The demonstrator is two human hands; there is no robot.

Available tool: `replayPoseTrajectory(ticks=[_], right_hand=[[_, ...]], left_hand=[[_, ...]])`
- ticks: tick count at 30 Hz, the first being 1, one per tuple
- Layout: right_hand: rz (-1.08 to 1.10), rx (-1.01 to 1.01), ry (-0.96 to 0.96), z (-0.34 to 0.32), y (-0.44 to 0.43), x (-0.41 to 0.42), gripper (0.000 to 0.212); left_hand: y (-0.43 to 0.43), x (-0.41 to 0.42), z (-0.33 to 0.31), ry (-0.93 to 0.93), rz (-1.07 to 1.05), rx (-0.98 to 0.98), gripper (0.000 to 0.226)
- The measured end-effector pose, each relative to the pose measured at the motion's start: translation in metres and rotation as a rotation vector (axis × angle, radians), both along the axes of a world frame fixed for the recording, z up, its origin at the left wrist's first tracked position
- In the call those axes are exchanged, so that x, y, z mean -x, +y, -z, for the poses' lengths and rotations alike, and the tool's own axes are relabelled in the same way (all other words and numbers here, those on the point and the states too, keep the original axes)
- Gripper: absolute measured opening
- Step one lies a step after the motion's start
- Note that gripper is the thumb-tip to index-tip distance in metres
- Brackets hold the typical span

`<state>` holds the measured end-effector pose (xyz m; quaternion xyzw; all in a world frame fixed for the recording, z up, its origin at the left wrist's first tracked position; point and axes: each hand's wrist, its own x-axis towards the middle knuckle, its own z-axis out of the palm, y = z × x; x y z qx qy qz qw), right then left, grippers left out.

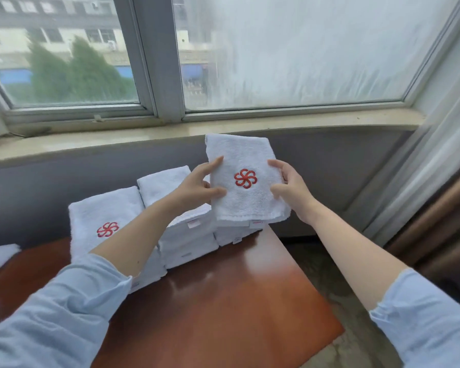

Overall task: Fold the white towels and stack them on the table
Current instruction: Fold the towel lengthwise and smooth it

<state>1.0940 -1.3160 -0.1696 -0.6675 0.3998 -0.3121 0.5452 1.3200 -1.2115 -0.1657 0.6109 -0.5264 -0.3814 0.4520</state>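
While upright — folded towel [246, 158] between both hands [197, 185] [291, 188]

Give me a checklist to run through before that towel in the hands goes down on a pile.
1. Towel folded into a neat rectangle: ok.
2. Held on both sides, by left hand and right hand: ok.
3. Towel over the right stack, which is lower than the other two: ok.
4. Towel level with the stack top: not ok, it is held tilted.
5. Stack top flat and square: cannot tell, the towel hides most of it.
6. Stack fully on the table: cannot tell, it sits near the far right corner.
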Motion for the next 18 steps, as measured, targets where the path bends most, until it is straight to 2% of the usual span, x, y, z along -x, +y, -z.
replayPoseTrajectory(ticks=[9, 18], right_hand=[[-0.193, -0.026, 0.050, 0.009, -0.112, -0.019, 0.068], [-0.313, -0.179, 0.099, 0.064, -0.156, -0.049, 0.067]], left_hand=[[-0.069, 0.010, 0.000, -0.160, -0.170, -0.049, 0.078], [-0.101, -0.014, 0.052, -0.286, -0.261, -0.272, 0.081]])
